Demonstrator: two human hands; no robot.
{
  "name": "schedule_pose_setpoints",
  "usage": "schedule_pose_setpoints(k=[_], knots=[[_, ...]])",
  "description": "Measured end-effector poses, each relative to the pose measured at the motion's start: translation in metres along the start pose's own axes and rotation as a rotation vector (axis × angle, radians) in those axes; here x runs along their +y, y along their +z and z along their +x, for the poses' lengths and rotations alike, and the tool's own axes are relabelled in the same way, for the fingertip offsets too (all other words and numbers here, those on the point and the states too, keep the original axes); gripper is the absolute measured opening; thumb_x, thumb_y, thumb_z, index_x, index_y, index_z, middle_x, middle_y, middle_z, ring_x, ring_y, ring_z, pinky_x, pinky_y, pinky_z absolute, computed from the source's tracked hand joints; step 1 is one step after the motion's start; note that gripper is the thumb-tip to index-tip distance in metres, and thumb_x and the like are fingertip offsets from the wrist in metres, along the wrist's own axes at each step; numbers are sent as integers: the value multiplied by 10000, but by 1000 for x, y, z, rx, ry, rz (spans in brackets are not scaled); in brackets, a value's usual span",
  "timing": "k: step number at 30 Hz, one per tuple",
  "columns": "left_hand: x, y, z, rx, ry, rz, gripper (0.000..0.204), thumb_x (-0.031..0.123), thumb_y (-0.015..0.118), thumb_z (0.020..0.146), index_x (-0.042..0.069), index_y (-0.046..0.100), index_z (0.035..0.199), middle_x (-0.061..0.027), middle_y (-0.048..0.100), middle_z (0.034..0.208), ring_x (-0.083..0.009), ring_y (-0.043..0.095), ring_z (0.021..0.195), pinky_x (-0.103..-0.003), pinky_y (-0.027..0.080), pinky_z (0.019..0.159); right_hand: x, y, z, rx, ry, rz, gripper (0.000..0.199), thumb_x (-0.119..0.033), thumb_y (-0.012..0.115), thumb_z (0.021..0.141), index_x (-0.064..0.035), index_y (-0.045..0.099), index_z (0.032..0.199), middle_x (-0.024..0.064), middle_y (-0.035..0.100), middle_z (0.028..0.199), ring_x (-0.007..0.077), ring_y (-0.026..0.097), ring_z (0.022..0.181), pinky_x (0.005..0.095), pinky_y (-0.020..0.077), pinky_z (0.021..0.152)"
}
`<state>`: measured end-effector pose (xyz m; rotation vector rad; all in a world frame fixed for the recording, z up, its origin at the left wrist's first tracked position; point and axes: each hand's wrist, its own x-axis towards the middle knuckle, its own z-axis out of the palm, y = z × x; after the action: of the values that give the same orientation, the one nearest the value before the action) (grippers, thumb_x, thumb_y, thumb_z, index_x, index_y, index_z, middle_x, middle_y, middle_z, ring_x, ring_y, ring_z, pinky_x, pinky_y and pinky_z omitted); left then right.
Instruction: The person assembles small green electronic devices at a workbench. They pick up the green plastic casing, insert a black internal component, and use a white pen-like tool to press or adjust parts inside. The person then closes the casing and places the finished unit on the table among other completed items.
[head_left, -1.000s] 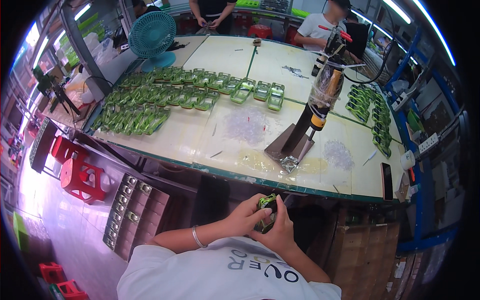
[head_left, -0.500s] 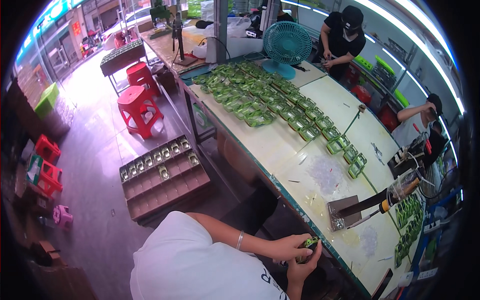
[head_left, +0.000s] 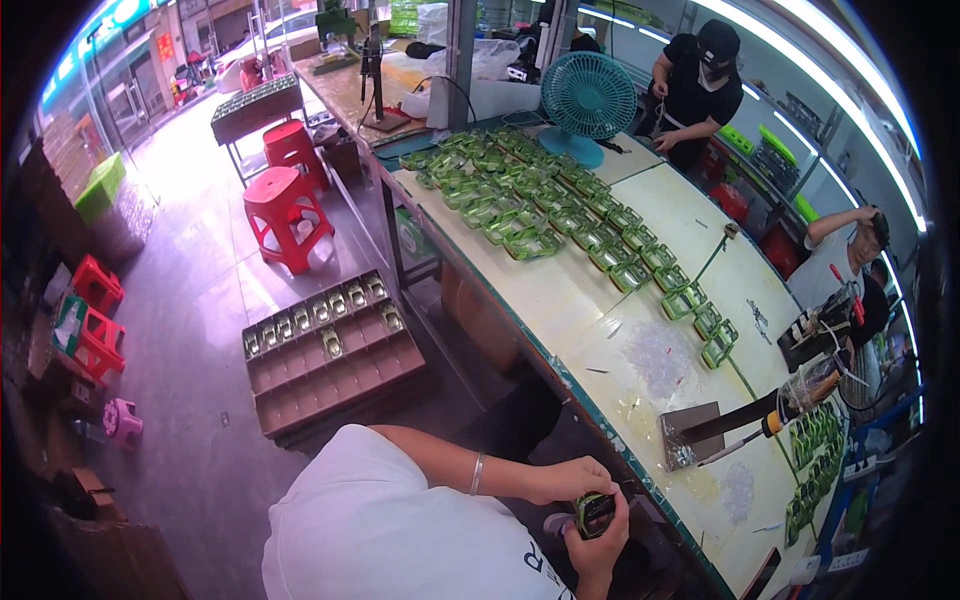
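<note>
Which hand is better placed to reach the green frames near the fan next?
Likely the left hand: nearer those green frames, it meets the top of the held piece; the right hand wraps around it.

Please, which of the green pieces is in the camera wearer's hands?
The dark-centred green piece in the right hand, with the left hand at its upper end; unlike it, the rows of green pieces lie on the table.

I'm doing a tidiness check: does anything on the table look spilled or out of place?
Possibly the small clear bits: they lie in two loose patches directly on the table, with no container around them, so they look spilled. They may be there deliberately, though.
</note>
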<state>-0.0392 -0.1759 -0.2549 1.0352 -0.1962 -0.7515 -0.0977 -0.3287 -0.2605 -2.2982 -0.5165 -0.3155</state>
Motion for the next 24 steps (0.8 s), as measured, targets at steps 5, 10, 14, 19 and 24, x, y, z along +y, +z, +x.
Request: schedule_pose_setpoints(k=[5,10,14,19,24], knots=[[3,2,-4,55,-19,-62,217,150,473,809,58,503,614,19,439,634,-75,453,574,-246,432,534,-8,4,1,47,42,36,711,-164,738,527,16,388,1119,194,512,967,359,525,843,398,423,718],[-6,-1,-1,9,-19,-62,191,115,452,792,35,488,622,2,431,645,-87,473,609,-265,456,551,-12,3,5,82,-22,-25,671,-147,730,518,2,413,1090,186,523,919,355,538,785,385,435,662],[-5,1,-3,4,-5,-28,181,111,447,791,25,497,640,1,431,649,-93,478,613,-266,458,552,-18,-3,9,63,-32,-77,624,-122,713,509,-2,436,1056,171,537,864,340,552,720,364,447,609],[4,9,-10,25,-70,-73,218,197,486,810,65,517,639,31,459,626,-44,438,597,-219,378,534,-16,-5,6,48,-41,-49,622,-127,714,519,0,432,1060,165,548,849,320,566,700,341,458,594],[3,11,-7,20,-35,-82,239,213,511,821,64,531,636,39,452,594,-42,431,560,-211,370,510,-9,-1,-6,100,107,266,730,-104,718,558,2,346,1177,224,492,1047,382,520,902,391,431,771]])
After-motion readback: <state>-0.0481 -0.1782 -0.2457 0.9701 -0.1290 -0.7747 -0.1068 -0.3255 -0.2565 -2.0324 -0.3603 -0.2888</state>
